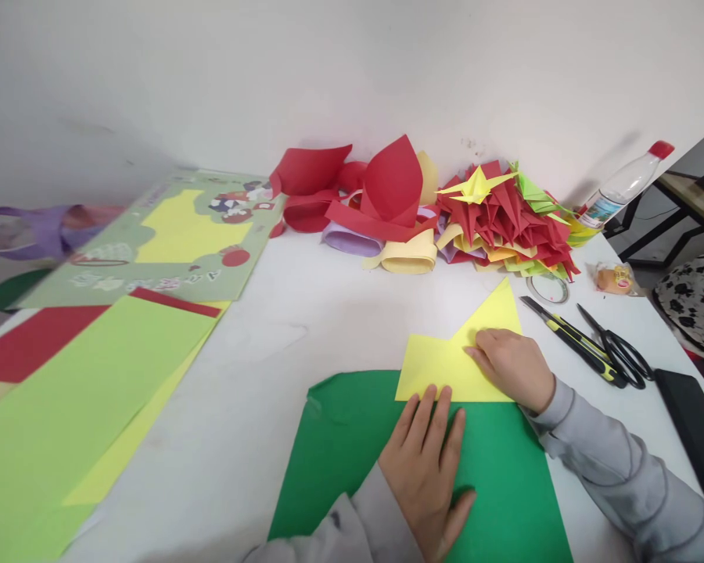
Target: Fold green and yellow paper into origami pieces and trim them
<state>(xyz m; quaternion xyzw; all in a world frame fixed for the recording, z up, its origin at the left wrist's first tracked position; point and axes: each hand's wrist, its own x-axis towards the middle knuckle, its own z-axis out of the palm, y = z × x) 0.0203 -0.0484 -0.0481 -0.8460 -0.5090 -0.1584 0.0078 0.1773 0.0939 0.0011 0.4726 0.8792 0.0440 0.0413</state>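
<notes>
A folded yellow paper (428, 363) lies over the top edge of a large green sheet (340, 453), with a pointed flap rising at its upper right. My left hand (425, 469) rests flat with fingers spread, its fingertips on the lower edge of the yellow paper and its palm over the green sheet. On the right part of the yellow paper, my right hand (513, 363) presses down with curled fingers. Whether those fingers pinch any paper is hidden.
Right of my hands lie a utility knife (575, 340), black scissors (619, 348), a tape roll (548, 289) and a black case (695, 438). Behind are red folded papers (498, 211) and a bottle (627, 188). Green sheets (88, 383) and a printed board (117, 281) are left.
</notes>
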